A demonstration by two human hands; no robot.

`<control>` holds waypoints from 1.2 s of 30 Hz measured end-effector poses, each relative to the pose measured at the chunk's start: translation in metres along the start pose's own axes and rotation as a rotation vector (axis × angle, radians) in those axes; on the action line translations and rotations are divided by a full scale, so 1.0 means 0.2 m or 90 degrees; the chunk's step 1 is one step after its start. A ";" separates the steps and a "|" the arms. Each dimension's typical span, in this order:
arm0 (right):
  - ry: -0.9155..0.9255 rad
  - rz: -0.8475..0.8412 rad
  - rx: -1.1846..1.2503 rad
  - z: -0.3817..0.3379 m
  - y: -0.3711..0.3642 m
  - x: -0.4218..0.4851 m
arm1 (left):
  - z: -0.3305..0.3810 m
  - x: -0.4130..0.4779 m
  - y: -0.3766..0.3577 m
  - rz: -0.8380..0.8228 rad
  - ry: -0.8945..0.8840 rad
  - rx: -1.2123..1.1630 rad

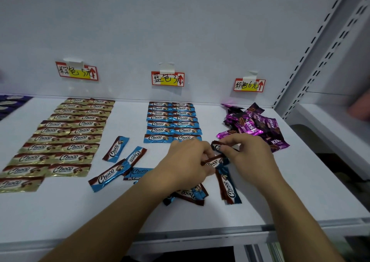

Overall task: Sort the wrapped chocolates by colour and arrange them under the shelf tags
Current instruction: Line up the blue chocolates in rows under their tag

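Observation:
Gold chocolates [66, 133] lie in two neat columns under the left tag [77, 71]. Blue chocolates [173, 121] form two columns under the middle tag [167, 78]. Purple chocolates [252, 123] sit in a loose heap under the right tag [249, 85]. Several loose blue chocolates [118, 161] are scattered at the front centre. My left hand [186, 163] grips a blue chocolate [213, 162] just below the blue columns. My right hand [250, 153] pinches another blue chocolate [217, 146] by its end.
The white shelf [80, 211] has a metal front edge [180, 235]. A slotted upright [312, 51] bounds it on the right. Dark purple packets [12, 103] lie at the far left. More blue chocolates [229, 185] lie under my wrists.

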State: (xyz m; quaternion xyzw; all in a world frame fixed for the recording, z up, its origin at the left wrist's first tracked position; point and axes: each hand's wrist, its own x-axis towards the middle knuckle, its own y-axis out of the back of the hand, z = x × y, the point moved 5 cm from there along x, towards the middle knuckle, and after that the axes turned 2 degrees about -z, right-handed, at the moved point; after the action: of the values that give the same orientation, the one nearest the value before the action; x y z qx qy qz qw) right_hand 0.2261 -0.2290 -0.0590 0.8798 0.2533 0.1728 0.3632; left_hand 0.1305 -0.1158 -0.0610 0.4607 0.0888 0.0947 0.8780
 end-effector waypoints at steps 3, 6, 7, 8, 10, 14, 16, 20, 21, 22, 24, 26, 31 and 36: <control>0.009 0.051 0.025 -0.01 0.04 0.00 | -0.02 -0.01 0.04 0.061 0.005 -0.055; 0.027 0.051 0.012 -0.05 0.03 0.00 | -0.07 -0.05 0.09 0.096 0.035 -0.119; 0.029 0.037 0.009 -0.06 0.02 0.00 | -0.10 -0.06 0.11 0.109 0.051 -0.132; 0.031 0.018 0.004 -0.07 0.00 -0.01 | -0.14 -0.09 0.13 0.127 0.073 -0.148; 0.039 -0.027 -0.022 -0.09 -0.04 -0.01 | -0.23 -0.14 0.19 0.176 0.123 -0.159; 0.094 -0.099 -0.096 -0.21 -0.11 0.00 | -0.40 -0.22 0.32 0.275 0.203 -0.134; 0.126 -0.116 -0.143 -0.27 -0.15 0.02 | -0.43 -0.23 0.33 0.299 0.221 -0.097; 0.159 -0.129 -0.215 -0.35 -0.21 0.07 | -0.41 -0.21 0.29 0.271 0.231 -0.012; 0.160 -0.128 -0.239 -0.35 -0.21 0.07 | -0.41 -0.21 0.29 0.265 0.238 0.023; 0.163 -0.125 -0.265 -0.34 -0.21 0.07 | -0.41 -0.21 0.29 0.264 0.240 0.070; 0.180 -0.106 -0.311 -0.32 -0.20 0.04 | -0.41 -0.24 0.32 0.278 0.222 0.160; 0.225 -0.083 -0.312 -0.31 -0.19 -0.01 | -0.41 -0.29 0.33 0.314 0.146 0.212; 0.333 -0.208 -0.291 -0.41 -0.28 -0.13 | -0.41 -0.38 0.28 0.257 0.151 0.247; 0.384 -0.312 -0.333 -0.45 -0.39 -0.16 | -0.44 -0.42 0.25 0.288 0.135 0.242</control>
State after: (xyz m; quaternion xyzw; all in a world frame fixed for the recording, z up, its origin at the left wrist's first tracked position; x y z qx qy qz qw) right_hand 0.1313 -0.1508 -0.0581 0.5835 0.4959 0.3882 0.5127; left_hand 0.0245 -0.0386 -0.0637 0.6123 0.0912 0.3171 0.7185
